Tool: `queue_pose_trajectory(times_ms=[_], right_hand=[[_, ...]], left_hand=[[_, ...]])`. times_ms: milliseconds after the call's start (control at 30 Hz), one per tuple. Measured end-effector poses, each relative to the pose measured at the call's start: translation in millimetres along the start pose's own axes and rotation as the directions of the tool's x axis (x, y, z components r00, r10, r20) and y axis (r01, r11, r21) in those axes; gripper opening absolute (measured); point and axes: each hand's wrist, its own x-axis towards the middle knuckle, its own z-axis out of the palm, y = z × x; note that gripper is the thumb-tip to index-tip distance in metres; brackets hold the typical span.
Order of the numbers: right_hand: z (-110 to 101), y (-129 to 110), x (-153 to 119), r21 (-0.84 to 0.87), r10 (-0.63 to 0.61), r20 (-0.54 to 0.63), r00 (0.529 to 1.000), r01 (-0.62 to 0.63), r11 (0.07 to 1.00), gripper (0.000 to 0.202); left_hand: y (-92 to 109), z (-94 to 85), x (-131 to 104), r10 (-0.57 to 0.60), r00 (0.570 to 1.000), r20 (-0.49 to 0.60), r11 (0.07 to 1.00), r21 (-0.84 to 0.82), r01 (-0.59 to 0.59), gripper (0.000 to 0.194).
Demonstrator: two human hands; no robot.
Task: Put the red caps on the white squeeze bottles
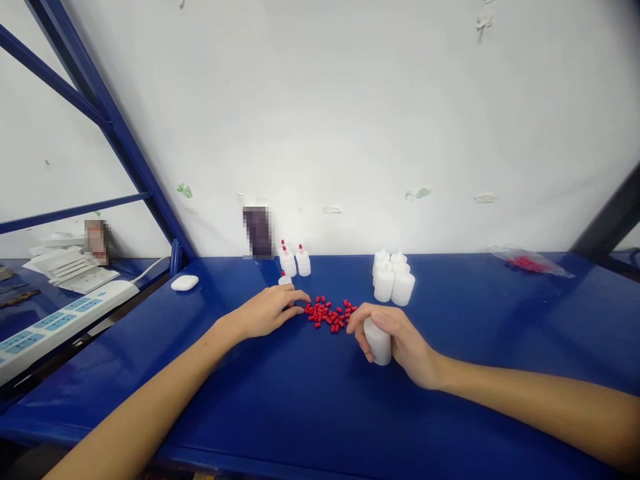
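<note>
My right hand [400, 340] grips a small white plastic bottle [378, 341] with no cap, holding it just above the blue table [300, 400]. My left hand [270, 310] rests on the table, fingertips touching the left edge of a pile of small red caps [330, 315]. Behind that hand stand three white bottles with red caps [294, 261]. A cluster of several uncapped white bottles [393, 277] stands behind my right hand.
A clear bag of red caps [527, 262] lies at the back right. A white earbud case [185, 283] sits at the left, a white power strip [60, 320] beyond the table's left edge. Blue shelf struts [115, 127] rise along the white wall.
</note>
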Motion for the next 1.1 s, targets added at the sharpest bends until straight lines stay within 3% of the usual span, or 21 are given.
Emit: queue_pose_trajectory(times_ms=[267, 567, 700, 767, 800, 867, 967, 1100], right_hand=[[2.4, 1.9, 3.1, 0.038, 0.076, -0.041, 0.996, -0.074, 0.997, 0.044], [0.5, 4.8, 3.7, 0.123, 0.089, -0.028, 0.996, -0.085, 0.989, 0.045], [0.6, 6.5, 4.4, 0.170, 0.057, -0.025, 0.998, -0.052, 0.984, 0.047], [0.9, 6.4, 5.1, 0.174, 0.044, -0.028, 0.999, -0.038, 0.984, 0.047], [1.1, 6.2, 5.5, 0.178, 0.044, -0.029, 0.999, -0.038, 0.983, 0.046], [1.4, 5.4, 6.1, 0.185, 0.044, -0.026, 0.999, -0.038, 0.982, 0.046], [1.4, 3.9, 6.6, 0.141, 0.004, -0.025, 1.000, -0.001, 0.990, 0.049], [0.5, 2.8, 7.0, 0.081, -0.013, -0.040, 0.999, 0.016, 0.997, 0.055]], left_hand=[[-1.5, 11.1, 0.4, -0.024, 0.998, -0.065, 0.998, 0.049, 0.027, 0.021], [-4.7, 14.8, 0.2, 0.023, 0.997, -0.079, 0.997, 0.081, -0.017, 0.033], [0.7, 16.1, 1.7, 0.020, 0.982, -0.186, 0.998, -0.054, -0.030, 0.027], [15.4, 15.7, 4.3, -0.088, 0.943, -0.322, 0.964, -0.267, -0.002, 0.024], [26.0, 15.6, 6.3, -0.168, 0.911, -0.376, 0.908, -0.419, -0.005, 0.024], [51.7, 16.3, 11.9, -0.301, 0.872, -0.387, 0.697, -0.713, -0.076, 0.028], [89.9, 19.9, 23.2, -0.269, 0.917, -0.296, 0.376, -0.908, -0.183, 0.028], [115.8, 29.3, 37.5, -0.133, 0.980, -0.151, 0.110, -0.984, -0.137, 0.027]])
